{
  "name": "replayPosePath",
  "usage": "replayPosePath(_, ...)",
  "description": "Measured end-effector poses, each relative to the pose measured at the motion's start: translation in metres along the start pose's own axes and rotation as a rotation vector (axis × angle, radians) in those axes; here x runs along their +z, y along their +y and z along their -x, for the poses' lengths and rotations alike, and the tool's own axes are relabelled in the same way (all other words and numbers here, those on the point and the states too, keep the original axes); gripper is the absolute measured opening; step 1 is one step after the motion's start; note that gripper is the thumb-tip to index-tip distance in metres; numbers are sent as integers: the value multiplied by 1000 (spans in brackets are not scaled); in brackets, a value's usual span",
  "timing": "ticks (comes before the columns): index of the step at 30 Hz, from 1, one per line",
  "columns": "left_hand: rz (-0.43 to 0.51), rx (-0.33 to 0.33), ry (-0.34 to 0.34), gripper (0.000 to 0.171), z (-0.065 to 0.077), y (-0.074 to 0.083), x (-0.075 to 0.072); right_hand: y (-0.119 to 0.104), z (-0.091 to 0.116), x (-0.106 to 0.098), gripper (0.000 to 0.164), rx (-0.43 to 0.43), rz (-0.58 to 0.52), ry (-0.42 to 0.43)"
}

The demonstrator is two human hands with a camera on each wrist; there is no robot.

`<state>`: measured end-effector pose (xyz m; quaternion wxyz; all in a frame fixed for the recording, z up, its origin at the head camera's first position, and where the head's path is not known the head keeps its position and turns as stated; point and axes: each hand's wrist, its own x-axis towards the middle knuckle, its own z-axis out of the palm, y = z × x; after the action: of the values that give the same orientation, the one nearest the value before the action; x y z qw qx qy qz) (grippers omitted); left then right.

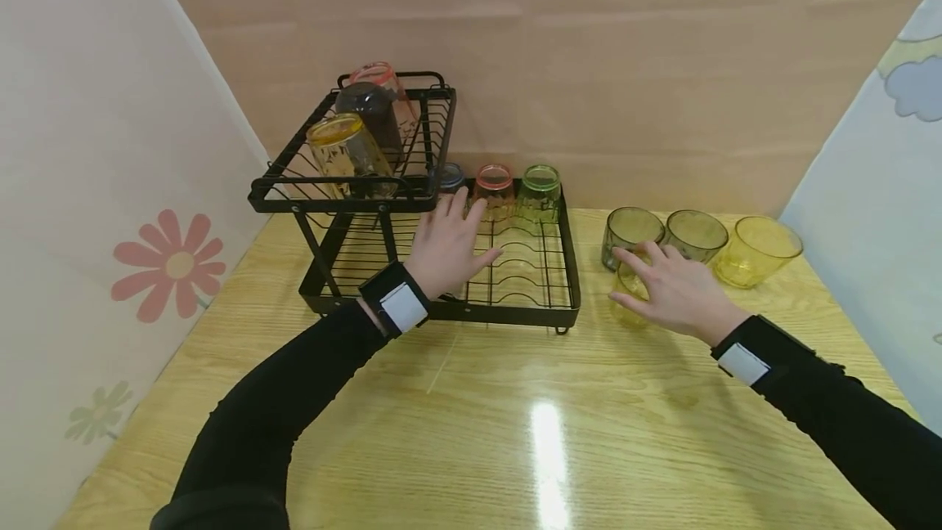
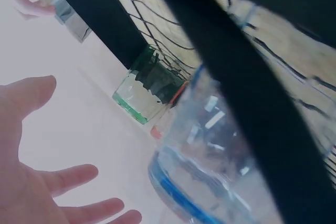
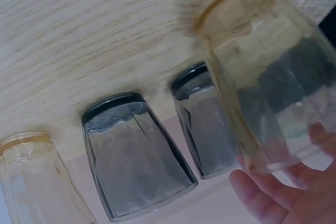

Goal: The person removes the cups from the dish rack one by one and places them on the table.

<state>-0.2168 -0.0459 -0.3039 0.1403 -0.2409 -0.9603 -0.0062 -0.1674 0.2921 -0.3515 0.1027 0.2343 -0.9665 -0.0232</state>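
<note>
My left hand (image 1: 446,245), fingers spread, reaches over the lower tier of a black dish rack (image 1: 500,314) with nothing in its grasp. In the left wrist view a blue-rimmed glass (image 2: 210,145) stands upside down beside those fingers. A red-rimmed glass (image 1: 495,186) and a green-rimmed glass (image 1: 540,190), both upturned, share its row. On the right, my right hand (image 1: 680,289) is over a yellow glass (image 3: 268,72) standing on the table, thumb and fingers spread about its rim. Its fingertips (image 3: 240,181) are right at the rim, partly seen through the glass.
Behind my right hand stand two grey glasses (image 1: 631,227) (image 1: 695,234) and another yellow glass (image 1: 758,250). The rack's raised upper tier (image 1: 342,204) holds upturned yellow (image 1: 349,154), dark (image 1: 371,113) and pink-rimmed (image 1: 401,101) glasses. Walls border both sides of the wooden table (image 1: 471,432).
</note>
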Motion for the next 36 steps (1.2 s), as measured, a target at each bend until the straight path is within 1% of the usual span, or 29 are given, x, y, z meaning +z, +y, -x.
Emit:
replayPosePath(2, 16, -14, -21, 75, -5, 2, 2, -1, 3, -3, 71, -5, -13, 20)
replayPosePath(8, 5, -38, -74, 78, -21, 12, 7, -6, 15, -15, 72, 9, -59, 66)
replayPosePath(12, 18, -66, -120, 79, -32, 23, 7, -9, 24, -19, 70, 31, -80, 59)
replayPosePath(16, 39, -66, -142, 79, -45, 38, 8, -12, 32, -17, 69, 37, -89, 63)
replayPosePath(18, 32, -63, -139, 80, -53, 45, 10, -14, 36, -15, 69, 33, -99, 74)
replayPosePath(21, 14, -76, -134, 81, -69, 54, 14, -15, 41, -13, 68, 23, -118, 98)
replayPosePath(25, 33, -94, -131, 79, -91, 61, 21, -15, 46, -10, 69, 13, -137, 125)
replayPosePath(29, 17, -64, -164, 80, -108, 62, 30, -14, 51, -6, 69, 2, -140, 144)
replayPosePath(32, -29, -22, -206, 87, -120, 60, 36, -14, 55, -6, 69, -18, -142, 161)
replayPosePath(36, -43, 40, -242, 96, -137, 53, 45, -15, 59, -10, 70, -42, -140, 185)
